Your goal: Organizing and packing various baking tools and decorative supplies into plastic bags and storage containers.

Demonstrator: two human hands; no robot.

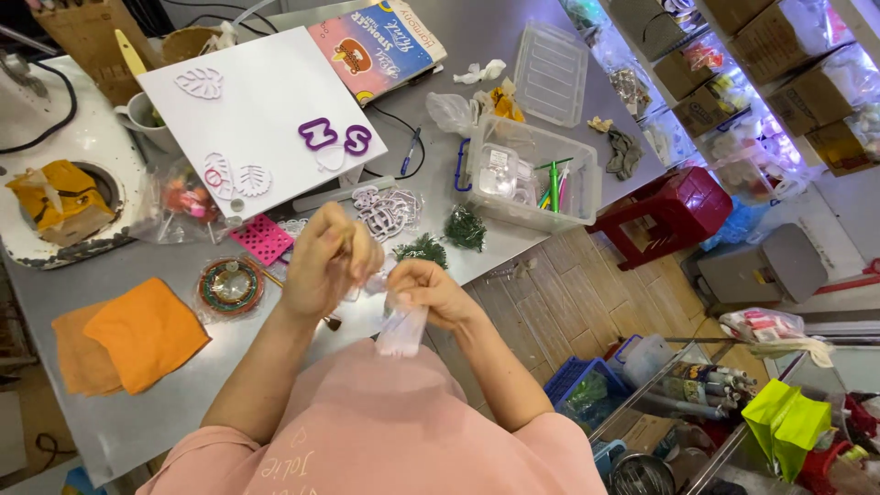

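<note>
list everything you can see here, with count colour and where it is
small clear plastic bag: 1, transparent, held below the hands
white board: 1, white, far side of table
letter shapes: 2, purple, on the board
leaf cutouts: about 3, white, on the board
orange cloth: 1, orange, table's left
round tin: 1, red and green, beside the cloth
pink grid piece: 1, pink, table centre
clear storage box: 1, transparent, table's right
box lid: 1, clear, far right
green sprigs: 2, dark green, near table edge
book: 1, blue and pink, far edge
stool: 1, red, on floor
metal table: 1, grey
left hand: 1, raised, fingers pinched
right hand: 1, gripping the bag's top
</note>
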